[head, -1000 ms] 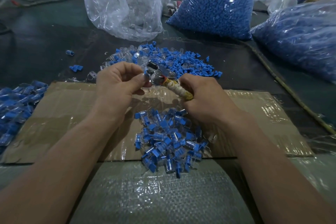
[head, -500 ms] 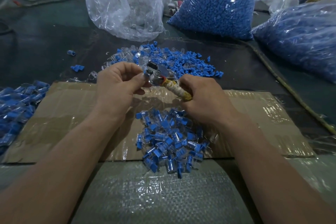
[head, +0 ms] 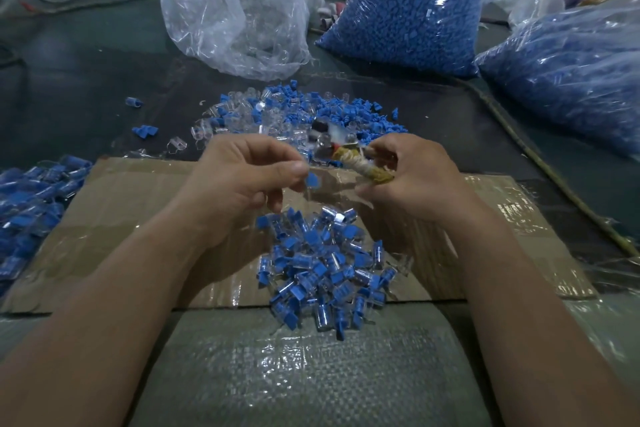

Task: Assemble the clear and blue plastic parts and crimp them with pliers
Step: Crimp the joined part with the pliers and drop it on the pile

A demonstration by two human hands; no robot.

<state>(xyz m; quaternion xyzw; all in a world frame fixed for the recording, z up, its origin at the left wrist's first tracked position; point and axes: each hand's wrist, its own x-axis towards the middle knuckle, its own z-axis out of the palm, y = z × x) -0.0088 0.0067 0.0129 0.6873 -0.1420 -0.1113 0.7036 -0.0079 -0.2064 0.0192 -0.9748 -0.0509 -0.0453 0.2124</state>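
1. A small blue piece (head: 312, 180) is pinched at the thumb and fingertips of the left hand (head: 242, 180), above the cardboard (head: 138, 204). Whether a clear shell sits on it cannot be told.
2. The pliers (head: 349, 163) are gripped by their wrapped handles in the right hand (head: 415, 177), at two o'clock from the piece. The head is blurred, so the jaws' gap cannot be read.
3. The piece is seen apart from the pliers' head, so the crimp on it is judged finished.
4. Next, the piece would be dropped on the finished pile (head: 325, 270) at six o'clock. A fresh pair would then be taken from the loose clear and blue parts (head: 298, 114) at twelve o'clock on the surface (head: 86, 80), with the pliers kept in hand.
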